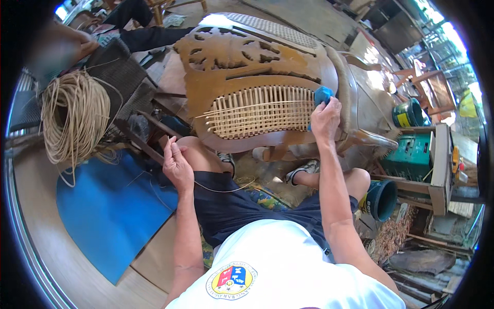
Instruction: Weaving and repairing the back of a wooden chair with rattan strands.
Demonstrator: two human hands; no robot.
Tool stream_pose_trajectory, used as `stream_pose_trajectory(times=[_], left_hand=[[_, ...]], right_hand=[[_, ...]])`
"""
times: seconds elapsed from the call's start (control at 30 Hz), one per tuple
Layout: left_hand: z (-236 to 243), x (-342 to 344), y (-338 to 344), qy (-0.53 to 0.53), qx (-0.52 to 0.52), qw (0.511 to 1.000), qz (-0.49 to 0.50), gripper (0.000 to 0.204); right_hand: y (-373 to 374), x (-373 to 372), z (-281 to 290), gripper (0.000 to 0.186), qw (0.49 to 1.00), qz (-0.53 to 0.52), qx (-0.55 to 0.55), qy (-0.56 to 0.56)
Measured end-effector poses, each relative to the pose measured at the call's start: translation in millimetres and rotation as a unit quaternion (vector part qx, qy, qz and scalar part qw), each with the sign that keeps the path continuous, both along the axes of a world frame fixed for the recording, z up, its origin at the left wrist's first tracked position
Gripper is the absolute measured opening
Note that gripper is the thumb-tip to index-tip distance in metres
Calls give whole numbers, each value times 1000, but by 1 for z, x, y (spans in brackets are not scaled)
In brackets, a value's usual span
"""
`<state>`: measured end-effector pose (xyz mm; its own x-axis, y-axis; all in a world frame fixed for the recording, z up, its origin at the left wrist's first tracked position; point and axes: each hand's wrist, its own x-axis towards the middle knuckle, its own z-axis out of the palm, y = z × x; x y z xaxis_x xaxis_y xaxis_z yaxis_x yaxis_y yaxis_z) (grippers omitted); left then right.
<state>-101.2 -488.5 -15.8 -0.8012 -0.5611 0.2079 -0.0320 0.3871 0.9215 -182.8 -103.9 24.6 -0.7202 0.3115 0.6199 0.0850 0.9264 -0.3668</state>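
Note:
A carved wooden chair frame (206, 77) lies across in front of me, with a partly woven rattan panel (257, 110) set in its curved opening. Close-set strips run one way, and others cross them over and under. My right hand (327, 121) is closed on a bunched blue cloth (323, 95) at the panel's right end, against the frame. Left of the chair, above my thigh, my left hand (177, 167) pinches a thin rattan strand (226, 191). Part of this strand curves out past the wrist over my lap. The strand's far end is hard to make out.
A big coil of rattan (74, 118) hangs at the left, above a blue sheet (113, 206) on a board. A green crate (406, 157) in a wooden frame and a dark bucket (382, 200) stand right. Another person's leg (154, 38) shows at upper left.

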Motion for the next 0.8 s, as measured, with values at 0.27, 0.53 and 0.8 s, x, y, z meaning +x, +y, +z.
stream_pose_trajectory(times=[0.27,0.53,0.8], left_hand=[[-14,0,-11,-4,-16,999,27,26],[-15,6,-18,2,2,999,33,32],[-9,-3,-3,29,25,999,22,28]], right_hand=[[-235,23,14,14,927,343,-128,-80],[-25,40,52,30,998,33,-38,-22],[-201,-9,-1,22,971,221,-83,-34]])
